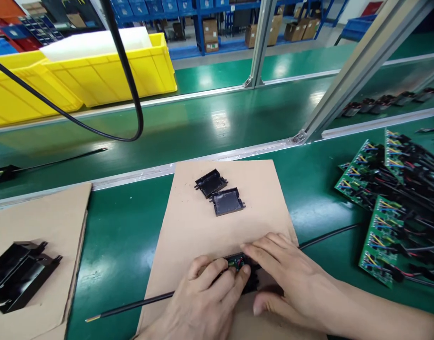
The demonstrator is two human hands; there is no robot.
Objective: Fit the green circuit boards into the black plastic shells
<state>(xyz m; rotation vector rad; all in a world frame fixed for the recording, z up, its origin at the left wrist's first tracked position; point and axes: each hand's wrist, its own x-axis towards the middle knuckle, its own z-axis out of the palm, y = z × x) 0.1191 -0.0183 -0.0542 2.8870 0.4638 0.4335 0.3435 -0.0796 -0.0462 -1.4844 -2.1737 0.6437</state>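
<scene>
A small black plastic case (251, 282) lies on the cardboard sheet, with a green circuit board (234, 259) and thin wires showing inside it. My left hand (213, 293) is closed on its left part, fingertips pressing at the board. From the right, my right hand (284, 274) reaches over the case's right end, fingers along its top and far side, thumb on the near side; its exact grip is partly hidden. A black cable (139, 304) comes out on the left, its stripped end showing bare wires. Another stretch of black cable (326, 234) runs out behind my right hand.
Two open black cases (228, 202) lie farther up the cardboard sheet (188, 226). At right are several green boards (381, 241) with cables. More black housings (22, 274) sit on the left cardboard. Yellow bins (111, 71), a hanging black cable (134, 94) and a metal post (358, 66) stand beyond.
</scene>
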